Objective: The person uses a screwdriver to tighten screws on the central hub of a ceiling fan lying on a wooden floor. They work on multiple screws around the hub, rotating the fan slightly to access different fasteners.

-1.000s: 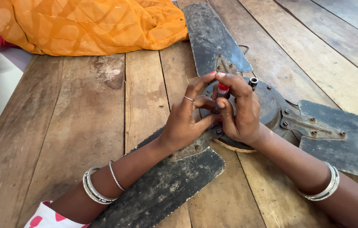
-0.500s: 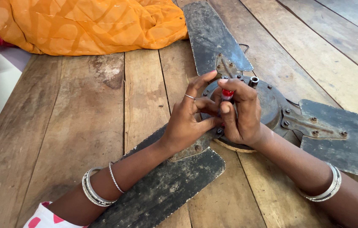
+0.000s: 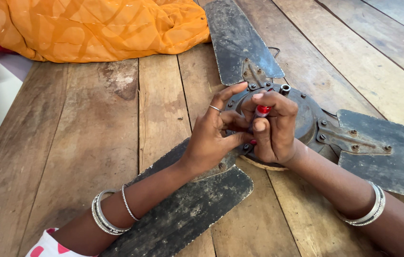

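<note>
we see both hands over the hub (image 3: 307, 114) of an old ceiling fan lying on a plank surface (image 3: 92, 143). right hand (image 3: 273, 128) curled shut around a red-tipped tool (image 3: 261, 111), likely a screwdriver, held upright at the hub's near-left edge. left hand (image 3: 214, 138) touches it, fingers half bent, thumb against the tool's lower end. three dark blades: far (image 3: 237, 40), right (image 3: 392, 152), near (image 3: 183, 214). orange cloth (image 3: 92, 26) far left.
</note>
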